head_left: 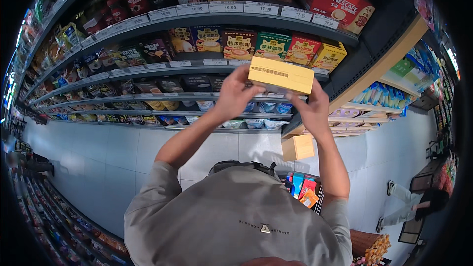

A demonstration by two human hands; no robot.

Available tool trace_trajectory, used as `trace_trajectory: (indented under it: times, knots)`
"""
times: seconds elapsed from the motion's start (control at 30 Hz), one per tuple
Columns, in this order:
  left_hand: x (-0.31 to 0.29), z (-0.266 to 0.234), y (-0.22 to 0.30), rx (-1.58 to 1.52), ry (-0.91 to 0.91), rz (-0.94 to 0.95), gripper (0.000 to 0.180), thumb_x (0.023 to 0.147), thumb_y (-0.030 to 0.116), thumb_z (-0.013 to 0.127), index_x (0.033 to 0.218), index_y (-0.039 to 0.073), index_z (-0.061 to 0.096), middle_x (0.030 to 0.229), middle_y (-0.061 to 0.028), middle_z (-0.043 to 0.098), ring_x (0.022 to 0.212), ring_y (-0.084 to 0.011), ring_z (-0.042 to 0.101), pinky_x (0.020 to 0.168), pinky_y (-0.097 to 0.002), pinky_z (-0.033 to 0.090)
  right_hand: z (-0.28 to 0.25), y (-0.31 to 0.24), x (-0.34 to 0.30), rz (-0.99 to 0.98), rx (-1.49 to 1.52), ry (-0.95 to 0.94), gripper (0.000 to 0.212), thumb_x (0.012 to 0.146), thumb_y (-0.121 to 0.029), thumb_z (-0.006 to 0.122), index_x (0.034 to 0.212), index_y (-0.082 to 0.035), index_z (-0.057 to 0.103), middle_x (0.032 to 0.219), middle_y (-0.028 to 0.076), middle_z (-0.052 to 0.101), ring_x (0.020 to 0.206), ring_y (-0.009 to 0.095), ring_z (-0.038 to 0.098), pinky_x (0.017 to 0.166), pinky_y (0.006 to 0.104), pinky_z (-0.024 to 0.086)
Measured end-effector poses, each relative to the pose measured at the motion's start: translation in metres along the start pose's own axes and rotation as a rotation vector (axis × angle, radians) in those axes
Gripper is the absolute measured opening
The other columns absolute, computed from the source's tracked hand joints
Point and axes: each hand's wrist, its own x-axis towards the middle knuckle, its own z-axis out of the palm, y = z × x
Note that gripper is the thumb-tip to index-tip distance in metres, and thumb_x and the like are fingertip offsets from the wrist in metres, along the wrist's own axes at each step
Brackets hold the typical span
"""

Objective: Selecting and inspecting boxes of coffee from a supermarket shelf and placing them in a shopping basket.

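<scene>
A yellow coffee box (pixel 281 75) is held up between my two hands, in front of the shelves, with its narrow printed side toward me. My left hand (pixel 235 92) grips the box's left end, thumb along the lower edge. On the right end, my right hand (pixel 313 110) is closed round the corner, its thumb under the near edge. Just behind the box stands a row of coffee boxes in several colours, among them a yellow box (pixel 328 57), a red box (pixel 299 49) and a green box (pixel 272 46).
Shelf edges with price tags (pixel 231 8) run across ahead. A cardboard carton (pixel 298 148) stands on the floor by the wooden shelf end (pixel 374 64). A basket with bright packets (pixel 309 198) is at my right side. Farther right, a person (pixel 423 204) is in the aisle.
</scene>
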Motion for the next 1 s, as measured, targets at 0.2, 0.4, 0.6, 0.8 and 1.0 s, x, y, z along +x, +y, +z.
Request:
trace_trajectory:
  times: [0.2, 0.4, 0.6, 0.8, 1.0]
  knots:
    - [0.058, -0.048, 0.063, 0.542, 0.146, 0.605, 0.045, 0.076, -0.013, 0.063, 0.118, 0.0, 0.055, 0.111, -0.0115, 0.059, 0.105, -0.0206, 0.06, 0.089, -0.031, 0.051, 0.026, -0.039, 0.086, -0.482, -0.37, 0.095, 0.058, 0.081, 0.001, 0.068, 0.134, 0.0, 0.044, 0.124, 0.011, 0.057, 0.115, 0.017, 0.053, 0.096, 0.0303, 0.044]
    - [0.108, -0.094, 0.097, 0.524, 0.153, 0.684, 0.038, 0.081, -0.017, 0.058, 0.116, -0.004, 0.05, 0.108, -0.0103, 0.062, 0.105, -0.015, 0.06, 0.091, -0.028, 0.05, 0.056, -0.091, 0.14, -0.836, -0.42, 0.233, 0.065, 0.08, -0.002, 0.07, 0.138, -0.007, 0.039, 0.115, 0.015, 0.061, 0.103, 0.026, 0.062, 0.086, 0.0352, 0.05]
    - [0.134, -0.121, 0.122, 0.703, 0.202, 0.502, 0.04, 0.087, -0.003, 0.061, 0.125, -0.001, 0.048, 0.113, -0.0116, 0.063, 0.105, -0.0149, 0.06, 0.088, -0.0276, 0.05, 0.067, -0.097, 0.192, -0.795, -0.453, 0.144, 0.059, 0.075, 0.009, 0.065, 0.13, -0.006, 0.049, 0.124, 0.016, 0.057, 0.113, 0.031, 0.057, 0.09, 0.0341, 0.047]
    - [0.144, -0.134, 0.149, 0.81, 0.149, 0.546, 0.05, 0.083, -0.001, 0.062, 0.13, 0.003, 0.046, 0.123, -0.0155, 0.056, 0.109, -0.0245, 0.057, 0.083, -0.0351, 0.049, 0.08, -0.077, 0.226, -0.8, -0.506, 0.129, 0.061, 0.072, 0.008, 0.064, 0.129, -0.007, 0.048, 0.126, 0.017, 0.055, 0.115, 0.037, 0.053, 0.093, 0.0397, 0.046]
    - [0.152, -0.14, 0.147, 0.875, 0.178, 0.658, 0.053, 0.081, -0.01, 0.056, 0.131, 0.004, 0.045, 0.126, -0.02, 0.052, 0.11, -0.0327, 0.056, 0.079, -0.0373, 0.051, 0.091, -0.06, 0.248, -0.707, -0.541, 0.123, 0.059, 0.072, 0.01, 0.051, 0.129, -0.007, 0.047, 0.124, 0.021, 0.055, 0.115, 0.04, 0.052, 0.096, 0.0426, 0.043]
